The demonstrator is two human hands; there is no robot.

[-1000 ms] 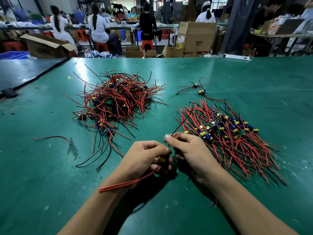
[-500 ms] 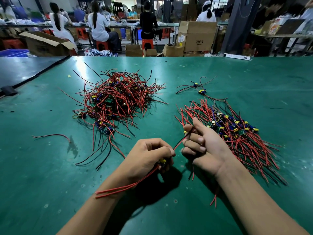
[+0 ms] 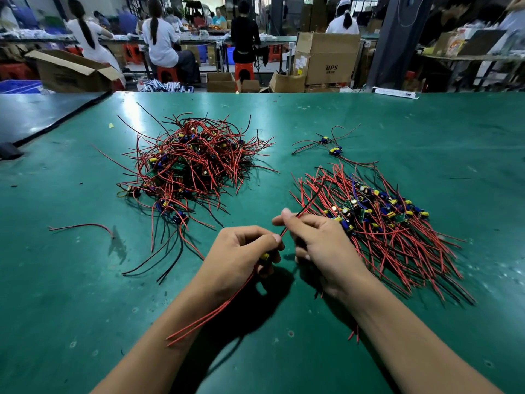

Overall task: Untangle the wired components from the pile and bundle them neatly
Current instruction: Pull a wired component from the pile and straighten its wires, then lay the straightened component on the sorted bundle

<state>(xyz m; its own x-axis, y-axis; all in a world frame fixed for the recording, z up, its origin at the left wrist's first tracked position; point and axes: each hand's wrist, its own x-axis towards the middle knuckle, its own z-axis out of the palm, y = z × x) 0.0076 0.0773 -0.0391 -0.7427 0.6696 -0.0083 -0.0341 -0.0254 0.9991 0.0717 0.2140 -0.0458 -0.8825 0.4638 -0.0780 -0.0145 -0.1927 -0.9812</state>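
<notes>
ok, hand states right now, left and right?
Left hand: closed on a component, red wires trailing below the wrist.
Right hand: pinching a wire that runs up from the left hand.

A wide green matte worktable (image 3: 426, 123) carries a tangled heap of red and black wires with small blue and yellow circuit parts (image 3: 193, 166). Right of the heap, apart from it, lies a flatter spread of similar wired components (image 3: 377, 223). Farther right and back from the heap sit two loose wired parts (image 3: 331, 146). Left of the heap and nearer lies a single curved red-and-black wire (image 3: 82, 226).
</notes>
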